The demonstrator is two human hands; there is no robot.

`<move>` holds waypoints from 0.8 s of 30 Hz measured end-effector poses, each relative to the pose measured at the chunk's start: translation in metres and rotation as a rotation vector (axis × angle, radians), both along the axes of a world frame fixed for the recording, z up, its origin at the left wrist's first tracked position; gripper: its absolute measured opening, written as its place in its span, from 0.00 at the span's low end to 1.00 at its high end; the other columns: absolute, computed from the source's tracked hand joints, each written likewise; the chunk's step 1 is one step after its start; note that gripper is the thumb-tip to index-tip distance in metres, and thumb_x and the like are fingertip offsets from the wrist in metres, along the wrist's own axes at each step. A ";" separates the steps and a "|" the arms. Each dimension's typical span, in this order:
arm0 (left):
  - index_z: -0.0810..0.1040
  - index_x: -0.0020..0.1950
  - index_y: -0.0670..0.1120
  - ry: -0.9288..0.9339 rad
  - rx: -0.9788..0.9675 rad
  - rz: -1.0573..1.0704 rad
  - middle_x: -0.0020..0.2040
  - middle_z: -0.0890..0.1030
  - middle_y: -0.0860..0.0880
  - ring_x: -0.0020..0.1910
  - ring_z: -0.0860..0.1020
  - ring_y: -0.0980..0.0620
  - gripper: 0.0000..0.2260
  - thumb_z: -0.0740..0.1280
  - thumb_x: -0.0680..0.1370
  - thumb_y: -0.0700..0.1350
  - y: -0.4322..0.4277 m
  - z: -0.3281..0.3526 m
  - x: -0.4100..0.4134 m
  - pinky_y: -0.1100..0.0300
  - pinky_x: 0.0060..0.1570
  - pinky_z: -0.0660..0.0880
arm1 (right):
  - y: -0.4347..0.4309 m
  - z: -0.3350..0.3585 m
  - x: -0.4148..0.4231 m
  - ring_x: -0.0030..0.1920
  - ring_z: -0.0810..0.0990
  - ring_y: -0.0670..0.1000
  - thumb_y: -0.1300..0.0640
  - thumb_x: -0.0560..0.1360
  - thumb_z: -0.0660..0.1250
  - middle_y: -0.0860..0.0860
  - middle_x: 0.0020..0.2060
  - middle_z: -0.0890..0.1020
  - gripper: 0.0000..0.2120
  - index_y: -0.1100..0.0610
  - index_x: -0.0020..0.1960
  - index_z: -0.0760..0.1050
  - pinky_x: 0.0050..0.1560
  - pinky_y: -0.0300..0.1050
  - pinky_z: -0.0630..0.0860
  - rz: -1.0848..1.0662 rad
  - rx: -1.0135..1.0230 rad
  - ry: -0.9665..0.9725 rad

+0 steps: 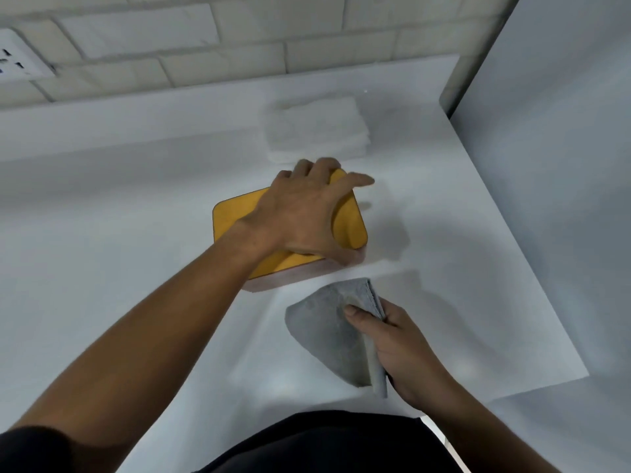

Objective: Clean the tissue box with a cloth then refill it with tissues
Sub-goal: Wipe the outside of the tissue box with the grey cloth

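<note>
From the head camera, looking down, the tissue box (235, 216) sat near the middle of the white desk (119, 240), its yellow lid on top and a pale base showing just under the near edge. The left hand (304, 213) lay across the right end of the lid. Its grip was wide and held the box: the fingers were curled over the far edge, the thumb was pressed against the near side, and one finger stuck out straight past the corner.

The right hand (399, 346) was nearer the person, just beside the box but apart from it. Its grip was narrow and closed on a grey cloth (327, 332), folded, with the thumb on top and the fingers underneath. Most of the cloth spread out to the left of the hand; I could not tell whether it rested on the desk or hung just above it.

Behind the box, toward the wall, lay a stack of white tissues (317, 131), close to the left fingers but not touching the box. The tiled wall (239, 46) ran along the back, with a socket (20, 59) at far left. A grey panel (553, 165) stood along the right side of the desk.
</note>
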State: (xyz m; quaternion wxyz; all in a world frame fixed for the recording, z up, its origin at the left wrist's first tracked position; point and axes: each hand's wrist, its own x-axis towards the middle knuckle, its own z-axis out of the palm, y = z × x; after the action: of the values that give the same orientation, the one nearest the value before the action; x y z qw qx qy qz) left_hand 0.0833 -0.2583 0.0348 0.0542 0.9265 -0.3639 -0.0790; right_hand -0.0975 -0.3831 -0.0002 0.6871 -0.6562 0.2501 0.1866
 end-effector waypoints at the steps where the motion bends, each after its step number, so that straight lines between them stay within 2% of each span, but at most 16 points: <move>1: 0.57 0.79 0.66 0.006 -0.070 0.019 0.77 0.64 0.48 0.70 0.69 0.41 0.50 0.66 0.59 0.77 0.008 0.007 -0.001 0.44 0.63 0.69 | 0.002 0.001 0.001 0.49 0.84 0.43 0.57 0.80 0.65 0.44 0.47 0.87 0.08 0.50 0.53 0.82 0.50 0.40 0.75 -0.018 0.012 0.000; 5: 0.61 0.79 0.64 0.025 -0.419 0.097 0.75 0.66 0.49 0.72 0.70 0.47 0.50 0.72 0.58 0.71 0.053 0.027 -0.004 0.44 0.61 0.75 | 0.013 0.011 0.004 0.49 0.85 0.48 0.58 0.80 0.65 0.49 0.47 0.87 0.08 0.52 0.51 0.84 0.52 0.45 0.77 -0.082 0.095 -0.016; 8: 0.62 0.80 0.54 0.046 -0.650 0.101 0.74 0.67 0.46 0.75 0.65 0.50 0.52 0.76 0.60 0.67 0.087 0.020 -0.008 0.44 0.65 0.75 | 0.024 0.022 0.005 0.45 0.86 0.47 0.57 0.79 0.66 0.49 0.44 0.87 0.10 0.51 0.44 0.85 0.49 0.45 0.77 -0.141 0.132 -0.041; 12: 0.61 0.81 0.46 0.060 -0.807 0.120 0.75 0.66 0.41 0.76 0.64 0.45 0.53 0.77 0.62 0.63 0.114 0.000 -0.022 0.53 0.72 0.70 | 0.039 0.039 0.004 0.44 0.86 0.49 0.52 0.71 0.69 0.50 0.43 0.87 0.07 0.50 0.42 0.86 0.47 0.49 0.77 -0.230 0.175 -0.077; 16: 0.51 0.83 0.43 0.135 -0.911 0.084 0.78 0.60 0.44 0.79 0.63 0.45 0.55 0.79 0.64 0.54 0.141 -0.016 -0.031 0.56 0.76 0.63 | 0.050 0.058 0.003 0.43 0.86 0.49 0.51 0.68 0.69 0.51 0.42 0.87 0.07 0.49 0.39 0.87 0.44 0.47 0.79 -0.300 0.225 -0.153; 17: 0.48 0.83 0.41 0.156 -0.924 0.077 0.79 0.59 0.46 0.80 0.62 0.47 0.56 0.78 0.65 0.52 0.148 -0.019 -0.032 0.56 0.77 0.62 | 0.051 0.063 0.003 0.44 0.87 0.49 0.49 0.66 0.72 0.51 0.43 0.87 0.07 0.50 0.40 0.87 0.44 0.49 0.80 -0.327 0.238 -0.162; 19: 0.45 0.83 0.41 0.201 -0.938 0.065 0.80 0.57 0.51 0.82 0.59 0.50 0.57 0.78 0.65 0.46 0.158 -0.021 -0.034 0.56 0.79 0.59 | 0.051 0.072 0.005 0.50 0.86 0.53 0.43 0.60 0.78 0.54 0.50 0.87 0.21 0.54 0.49 0.86 0.51 0.57 0.81 -0.354 0.275 -0.182; 20: 0.43 0.83 0.42 0.229 -0.937 0.063 0.80 0.56 0.53 0.82 0.58 0.50 0.57 0.78 0.64 0.44 0.161 -0.021 -0.035 0.56 0.79 0.58 | 0.050 0.075 0.006 0.54 0.85 0.56 0.43 0.61 0.78 0.55 0.53 0.86 0.26 0.56 0.54 0.84 0.55 0.62 0.79 -0.378 0.284 -0.186; 22: 0.42 0.83 0.44 0.284 -0.927 0.042 0.82 0.55 0.50 0.83 0.56 0.50 0.58 0.80 0.65 0.45 0.163 -0.020 -0.035 0.55 0.80 0.57 | 0.048 0.084 0.008 0.57 0.83 0.59 0.47 0.68 0.71 0.56 0.56 0.85 0.23 0.58 0.59 0.81 0.60 0.66 0.74 -0.431 0.287 -0.213; 24: 0.40 0.83 0.45 0.336 -0.947 0.020 0.83 0.53 0.48 0.83 0.54 0.50 0.60 0.80 0.67 0.52 0.160 -0.020 -0.036 0.53 0.81 0.56 | 0.047 0.092 0.010 0.58 0.83 0.59 0.49 0.71 0.68 0.55 0.55 0.85 0.19 0.57 0.59 0.80 0.60 0.68 0.73 -0.475 0.246 -0.258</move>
State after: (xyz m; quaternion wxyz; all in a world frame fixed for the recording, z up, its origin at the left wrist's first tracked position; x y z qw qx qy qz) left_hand 0.0474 -0.0983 0.0144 0.5275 0.7779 -0.3373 -0.0529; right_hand -0.0874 -0.3357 0.0917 0.8120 -0.5092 0.2830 -0.0354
